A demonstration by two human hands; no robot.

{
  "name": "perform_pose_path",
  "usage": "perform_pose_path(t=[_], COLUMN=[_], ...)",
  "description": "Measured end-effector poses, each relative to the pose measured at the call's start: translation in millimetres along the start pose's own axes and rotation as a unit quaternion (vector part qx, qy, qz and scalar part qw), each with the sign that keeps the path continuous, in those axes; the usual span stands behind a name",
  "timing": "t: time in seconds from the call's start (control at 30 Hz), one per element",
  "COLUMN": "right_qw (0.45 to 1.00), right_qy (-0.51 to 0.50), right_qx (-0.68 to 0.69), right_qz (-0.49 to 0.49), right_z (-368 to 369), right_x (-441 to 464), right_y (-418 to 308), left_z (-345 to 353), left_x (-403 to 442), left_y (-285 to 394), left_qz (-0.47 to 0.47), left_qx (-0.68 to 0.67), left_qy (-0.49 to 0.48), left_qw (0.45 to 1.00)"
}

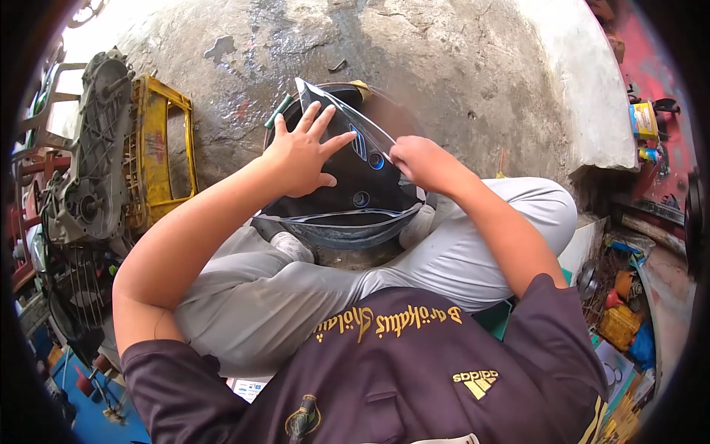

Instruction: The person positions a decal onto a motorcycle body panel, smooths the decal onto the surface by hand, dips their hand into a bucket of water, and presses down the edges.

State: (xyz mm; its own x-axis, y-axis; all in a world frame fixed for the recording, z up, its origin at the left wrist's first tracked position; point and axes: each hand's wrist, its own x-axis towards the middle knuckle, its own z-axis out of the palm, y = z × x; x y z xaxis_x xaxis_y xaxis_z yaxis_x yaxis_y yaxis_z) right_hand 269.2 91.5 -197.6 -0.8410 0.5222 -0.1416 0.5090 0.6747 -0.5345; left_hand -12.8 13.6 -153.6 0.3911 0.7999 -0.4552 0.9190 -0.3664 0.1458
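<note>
A glossy black plastic panel (336, 176) with blue and silver markings lies across a round dark basin (347, 235) between my legs. My left hand (299, 152) rests on the panel, open, its fingers spread. At the panel's right edge my right hand (423, 161) is closed, with thumb and fingers pinched at the lower end of a thin pale-edged strip (364, 116). That strip runs up to the panel's pointed tip. The fingertips of the right hand are partly hidden. A green stick-like object (279, 111) sits at the basin's upper left rim.
A yellow plastic crate (164, 148) and a grey metal engine casing (92, 148) stand on the left. Wet patches mark the concrete floor (458, 66). A small dark hook-shaped piece (337, 66) lies beyond the basin. Assorted parts (625, 318) crowd the right side.
</note>
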Motion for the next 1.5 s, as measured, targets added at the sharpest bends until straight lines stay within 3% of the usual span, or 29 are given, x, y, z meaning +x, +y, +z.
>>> perform_pose_path(t=[0.1,0.2,0.43,0.63,0.87,0.93,1.07,1.27,1.43,1.5], right_qw=[0.999,0.999,0.996,0.999,0.999,0.999,0.999,0.992,1.0,0.999], right_qy=[-0.043,0.032,-0.071,0.016,-0.038,0.014,0.01,-0.09,0.002,-0.024], right_qx=[0.016,0.013,-0.036,-0.04,-0.01,-0.042,-0.042,-0.025,-0.03,-0.027], right_qz=[0.025,-0.041,0.033,0.009,0.031,-0.002,0.009,0.083,0.0,0.034], right_z=[-4.8,5.9,-4.2,9.1,1.4,6.7,5.0,-10.4,-0.2,-5.9], right_x=[0.2,11.1,3.7,15.4,3.5,12.0,14.2,6.2,24.0,22.3], right_y=[0.0,6.5,-7.1,-2.0,-3.6,-2.2,-3.0,-10.9,-4.2,-7.9], left_z=[1.9,2.4,3.0,2.8,3.5,5.3,3.1,4.4,1.9,0.3], left_x=[0.1,-0.1,-0.5,0.9,1.2,0.9,1.3,0.2,0.0,0.2], left_y=[-1.4,-0.4,-1.0,1.0,-0.7,-2.4,-0.4,-1.5,0.2,-0.3], left_qz=[-0.002,-0.002,-0.001,-0.001,-0.003,0.0,-0.004,0.0,0.006,0.005], left_qx=[-0.001,-0.007,-0.002,-0.007,0.016,0.014,0.021,0.018,0.009,0.004], left_qy=[0.009,0.011,0.014,0.012,0.008,0.01,0.009,0.014,0.023,0.019], left_qw=[1.0,1.0,1.0,1.0,1.0,1.0,1.0,1.0,1.0,1.0])
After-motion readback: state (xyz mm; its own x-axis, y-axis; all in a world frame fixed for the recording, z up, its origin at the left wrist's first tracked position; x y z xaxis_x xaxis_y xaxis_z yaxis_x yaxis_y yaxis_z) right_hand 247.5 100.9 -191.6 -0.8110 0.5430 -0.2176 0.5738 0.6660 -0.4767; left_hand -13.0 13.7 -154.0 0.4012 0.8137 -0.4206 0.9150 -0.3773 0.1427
